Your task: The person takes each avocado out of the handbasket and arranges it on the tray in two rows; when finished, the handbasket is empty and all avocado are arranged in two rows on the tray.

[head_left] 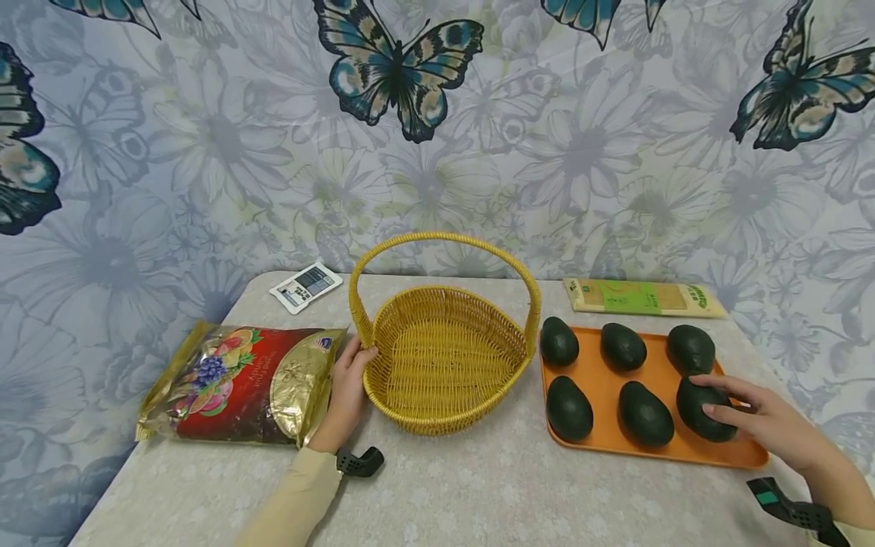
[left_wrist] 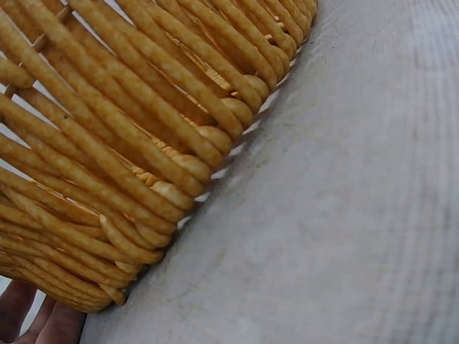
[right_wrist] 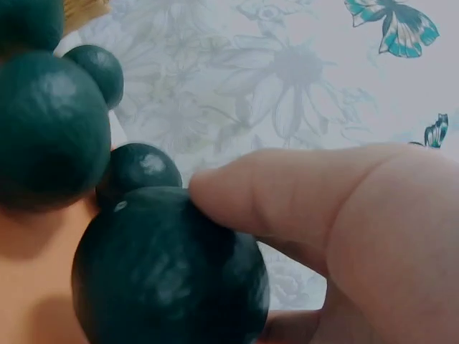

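A yellow woven basket (head_left: 444,424) with a tall arched handle stands mid-table. My left hand (head_left: 347,391) grips its left side, thumb over the rim near the handle's foot. The left wrist view shows the basket's woven wall (left_wrist: 143,129) close up, with fingertips (left_wrist: 61,322) at its lower edge. At the right, my right hand (head_left: 766,418) holds a dark green avocado (head_left: 700,410) between thumb and fingers, over the right part of an orange tray (head_left: 603,386). Several other avocados (head_left: 645,414) lie on the tray in two rows. In the right wrist view, the thumb presses the held avocado (right_wrist: 168,272).
Left of the basket lies a big red and gold candy bag (head_left: 246,391), close beside my left forearm. A small white packet (head_left: 306,287) is at the back left. Behind the tray, a flat green and yellow package (head_left: 642,298) lies near the patterned backdrop (head_left: 437,182).
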### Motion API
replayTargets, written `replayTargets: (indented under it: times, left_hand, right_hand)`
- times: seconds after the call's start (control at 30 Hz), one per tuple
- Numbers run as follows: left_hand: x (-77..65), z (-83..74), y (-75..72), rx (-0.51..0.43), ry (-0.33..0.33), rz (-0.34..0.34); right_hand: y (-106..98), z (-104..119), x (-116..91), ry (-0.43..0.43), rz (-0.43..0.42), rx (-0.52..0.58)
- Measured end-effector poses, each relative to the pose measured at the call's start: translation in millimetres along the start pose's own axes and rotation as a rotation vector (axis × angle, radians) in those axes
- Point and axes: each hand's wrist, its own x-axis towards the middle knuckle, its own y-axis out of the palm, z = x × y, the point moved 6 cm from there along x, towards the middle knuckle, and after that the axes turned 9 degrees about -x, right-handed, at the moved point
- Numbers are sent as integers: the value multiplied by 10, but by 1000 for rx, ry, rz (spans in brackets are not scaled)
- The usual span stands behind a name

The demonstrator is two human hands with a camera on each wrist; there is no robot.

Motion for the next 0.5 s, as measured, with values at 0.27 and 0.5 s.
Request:
replayTargets:
  times: [0.27, 0.5]
  left_hand:
    - [10, -19, -18, 12, 18, -3]
    - [2, -5, 0, 29, 15, -13]
  right_hand:
    - [-9, -133, -13, 19, 19, -1]
    - [16, -221, 0, 51, 57, -79]
